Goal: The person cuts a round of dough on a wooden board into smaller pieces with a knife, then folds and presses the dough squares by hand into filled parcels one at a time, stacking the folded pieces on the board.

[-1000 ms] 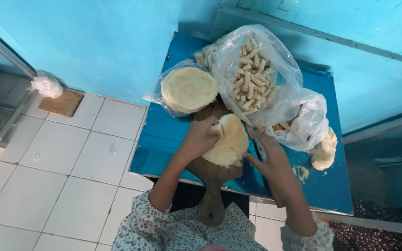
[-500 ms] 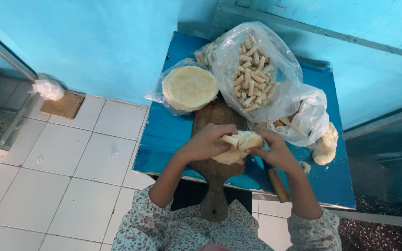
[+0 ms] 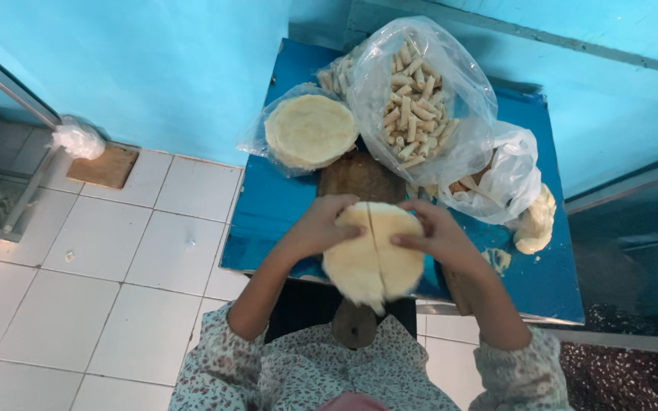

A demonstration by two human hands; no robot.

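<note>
I hold a pale round stack of thin wrappers, cut down the middle, lifted above the wooden board. My left hand grips its left half and my right hand grips its right half, fingers curled over the top edge. Beyond the board lies a second uncut round stack in clear plastic. A large clear bag of small rolled sticks sits behind and to the right.
The small blue table stands against a blue wall. A white plastic bag and a lump of pale dough lie at the right. White floor tiles spread to the left, with a metal frame beside them.
The round stack was lying flat on the board; both hands lifted it, folded it together, then opened it toward me so the cut down the middle shows.
</note>
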